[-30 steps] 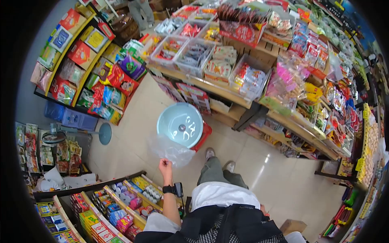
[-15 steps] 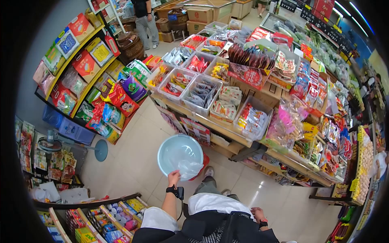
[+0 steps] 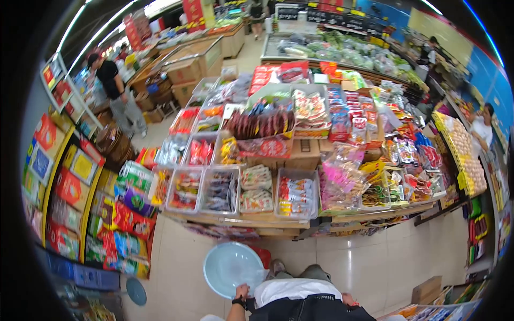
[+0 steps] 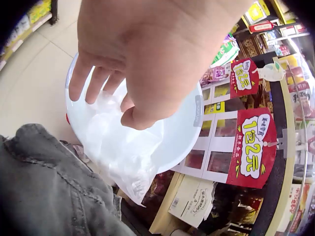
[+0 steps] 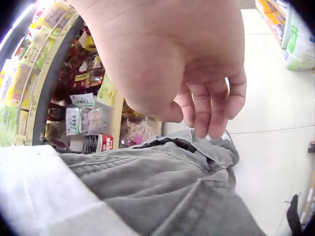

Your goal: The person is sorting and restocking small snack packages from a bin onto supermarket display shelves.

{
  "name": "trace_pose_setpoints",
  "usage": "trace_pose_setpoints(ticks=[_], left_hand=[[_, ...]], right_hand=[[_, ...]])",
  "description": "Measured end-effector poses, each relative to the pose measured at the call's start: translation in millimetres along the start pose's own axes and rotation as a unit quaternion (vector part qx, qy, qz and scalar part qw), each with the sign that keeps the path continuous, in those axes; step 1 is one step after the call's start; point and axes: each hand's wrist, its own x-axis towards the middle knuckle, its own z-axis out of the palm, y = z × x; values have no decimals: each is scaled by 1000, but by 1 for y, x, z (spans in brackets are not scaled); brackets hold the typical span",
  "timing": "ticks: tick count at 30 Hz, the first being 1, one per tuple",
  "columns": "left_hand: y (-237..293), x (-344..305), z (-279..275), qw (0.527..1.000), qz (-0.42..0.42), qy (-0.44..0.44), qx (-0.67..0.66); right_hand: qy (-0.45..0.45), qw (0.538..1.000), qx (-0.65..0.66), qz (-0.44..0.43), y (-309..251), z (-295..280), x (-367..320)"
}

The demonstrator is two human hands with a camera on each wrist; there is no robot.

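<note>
The left hand (image 3: 242,292) (image 4: 147,59) is over the near side of a light blue basin (image 3: 227,267) (image 4: 183,123). Between its thumb and forefinger it pinches a clear plastic bag (image 4: 120,142), which hangs crumpled across the basin; the other fingers are loosely bent. The exact grip is partly hidden behind the hand. Beside the grey trousers (image 5: 162,182) hangs the right hand (image 3: 349,300) (image 5: 172,59), its fingers loosely curled around nothing.
A snack display with clear tubs (image 3: 220,190) stands beyond the basin. Rice bags (image 3: 128,222) fill a rack at the left, and a red stool (image 3: 263,255) shows by the basin. A person in black (image 3: 110,80) stands at the back left.
The head view has tilted up toward the display and the shop behind it. The left hand and bag have come over the basin; the right hand, mostly hidden at first, now shows.
</note>
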Motion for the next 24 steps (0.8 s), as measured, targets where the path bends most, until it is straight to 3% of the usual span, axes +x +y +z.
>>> trace_pose_setpoints(ticks=[2, 6, 9, 12, 15, 18, 22, 24], left_hand=[[11, -3, 1, 998, -23, 22, 50], [3, 29, -5, 972, 43, 92, 211], [19, 44, -14, 954, -26, 59, 293], [36, 34, -10, 925, 15, 144, 352], [50, 25, 3, 925, 38, 216, 309], [45, 17, 19, 888, 146, 266, 345], [33, 4, 61, 932, 114, 229, 255], [23, -15, 89, 919, 156, 217, 290]], right_hand=[[28, 998, 61, 18, -4, 6, -28], [49, 985, 149, 69, 1, 14, -51], [92, 958, 231, 144, -26, 11, -80], [111, 949, 253, 151, -18, 10, -87], [98, 957, 240, 131, 5, 4, -81], [105, 948, 260, 146, 28, -15, -88], [128, 936, 297, 137, 57, -49, -94], [146, 941, 279, 122, 87, -67, -87]])
